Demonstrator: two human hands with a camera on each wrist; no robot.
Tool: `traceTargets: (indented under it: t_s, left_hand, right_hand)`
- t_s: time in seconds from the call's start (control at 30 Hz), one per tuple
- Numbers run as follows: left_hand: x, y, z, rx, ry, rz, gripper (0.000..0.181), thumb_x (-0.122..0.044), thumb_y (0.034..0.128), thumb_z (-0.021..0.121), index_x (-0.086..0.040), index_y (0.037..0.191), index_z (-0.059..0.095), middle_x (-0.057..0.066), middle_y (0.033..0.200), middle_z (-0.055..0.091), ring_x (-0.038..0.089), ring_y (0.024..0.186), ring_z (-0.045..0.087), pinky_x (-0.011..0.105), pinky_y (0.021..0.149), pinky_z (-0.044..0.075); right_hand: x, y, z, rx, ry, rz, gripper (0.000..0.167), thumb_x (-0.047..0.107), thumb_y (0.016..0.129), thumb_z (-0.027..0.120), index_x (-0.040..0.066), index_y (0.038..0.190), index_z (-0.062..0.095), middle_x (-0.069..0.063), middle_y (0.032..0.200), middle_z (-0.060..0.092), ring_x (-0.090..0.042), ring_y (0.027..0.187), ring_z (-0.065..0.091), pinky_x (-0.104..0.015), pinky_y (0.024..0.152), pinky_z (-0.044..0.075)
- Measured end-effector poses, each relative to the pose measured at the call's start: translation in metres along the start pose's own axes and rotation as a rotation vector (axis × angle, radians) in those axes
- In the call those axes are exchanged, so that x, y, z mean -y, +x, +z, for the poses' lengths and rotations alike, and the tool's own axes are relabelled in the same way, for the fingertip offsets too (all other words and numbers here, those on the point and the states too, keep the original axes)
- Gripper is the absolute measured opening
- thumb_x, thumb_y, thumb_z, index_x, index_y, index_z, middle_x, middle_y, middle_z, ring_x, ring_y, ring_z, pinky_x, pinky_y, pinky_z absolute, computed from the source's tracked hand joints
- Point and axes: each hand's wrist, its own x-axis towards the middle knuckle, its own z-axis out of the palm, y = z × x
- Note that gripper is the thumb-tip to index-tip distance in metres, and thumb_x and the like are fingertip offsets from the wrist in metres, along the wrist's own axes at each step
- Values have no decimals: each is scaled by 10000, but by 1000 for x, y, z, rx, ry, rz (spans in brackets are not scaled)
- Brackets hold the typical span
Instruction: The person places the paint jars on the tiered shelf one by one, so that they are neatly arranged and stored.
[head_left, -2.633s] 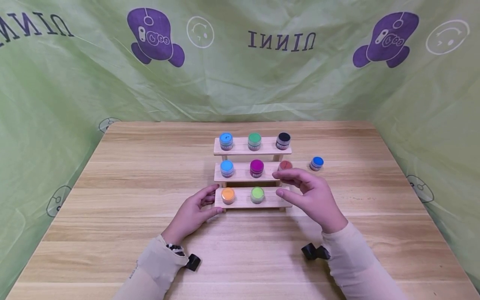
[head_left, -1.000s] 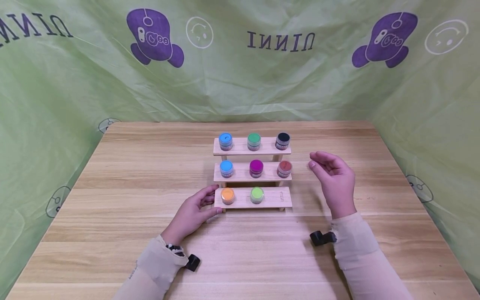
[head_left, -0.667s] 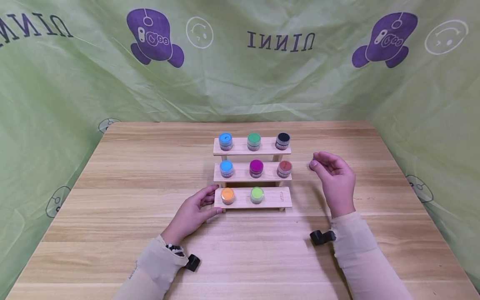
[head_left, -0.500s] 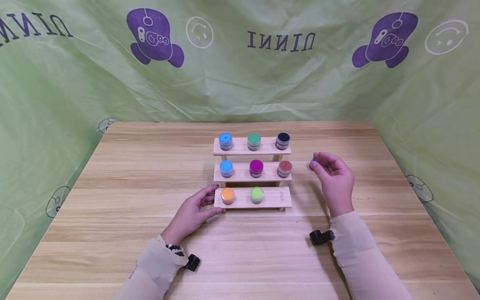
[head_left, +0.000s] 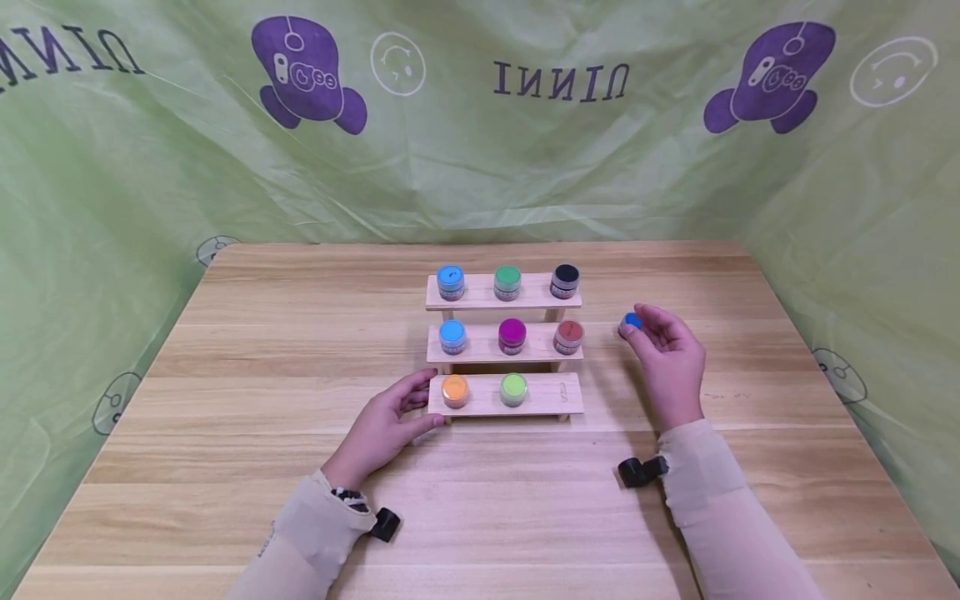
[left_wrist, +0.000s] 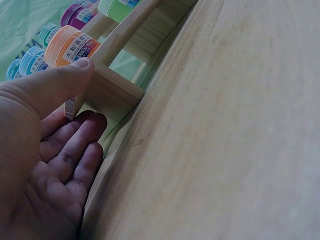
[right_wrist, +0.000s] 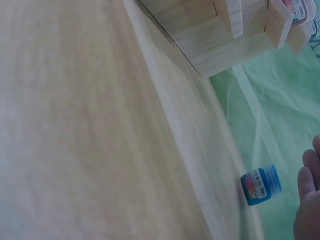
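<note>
A three-tier wooden display rack (head_left: 542, 402) stands mid-table. My left hand (head_left: 384, 435) grips the left end of its lowest tier, thumb at the front edge and fingers behind; the left wrist view shows the thumb on the shelf end. Beyond the rack's right side, a blue paint jar (right_wrist: 261, 185) stands upright on the table. My right hand (head_left: 670, 367) is beside it, thumb and forefinger near the lid in the head view. In the right wrist view the visible fingers (right_wrist: 305, 182) are apart from the jar; the thumb is hidden there.
On the rack's lowest tier sit an orange jar (head_left: 455, 391) and a light green jar (head_left: 513, 389). Light blue, magenta (head_left: 512, 335) and red-brown jars fill the middle tier; blue, green and black (head_left: 565, 281) ones the top. A green printed cloth (head_left: 480, 167) surrounds the table.
My right hand has gone from above the rack's right end to the blue jar. Lately its fingers shift slightly right and more of the jar shows. The left hand stays put.
</note>
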Motion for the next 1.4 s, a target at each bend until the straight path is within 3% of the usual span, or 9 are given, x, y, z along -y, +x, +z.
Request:
traceTargets:
  t_s: [0.17,0.3,0.67,1.0,1.4]
  left_hand:
    - [0,0,0,3,-9,1,683,-166,853,822,-66,1451,506,121,1271,658,262,1151,639,416,1009,501]
    - [0,0,0,-1,-1,-4,685,-174,850,825,-75,1450,510,115,1260,662,258,1147,639,416,1008,502]
    - [-1,-1,-1,-3,11,-24,689,-182,845,830,-89,1450,515,104,1233,671,254,1146,635,418,1016,496]
    - [-1,0,0,-2,5,-14,688,-168,846,827,-77,1451,511,110,1240,668,256,1145,637,411,1014,498]
    - [-1,0,-1,2,12,-21,688,-176,849,825,-88,1455,510,109,1253,661,260,1152,631,410,1015,498]
  right_hand:
    - [-5,3,-3,-30,-111,26,494,197,884,797,97,1339,633,-45,1410,578,-147,1328,499,-166,1091,370]
    - [-8,5,-4,-46,-122,36,520,190,883,798,102,1361,615,-38,1450,553,-127,1372,458,-205,1145,318]
    - [-17,9,-5,-55,-147,102,533,239,887,795,121,1372,605,-41,1437,555,-128,1336,486,-228,1126,361]
    - [-24,12,-6,-70,-116,110,526,209,886,795,98,1366,609,-83,1412,576,-152,1300,523,-280,1126,384]
    - [-25,18,-5,-21,-180,156,600,231,917,758,85,1446,516,-99,1447,533,-198,1311,524,-258,1079,430]
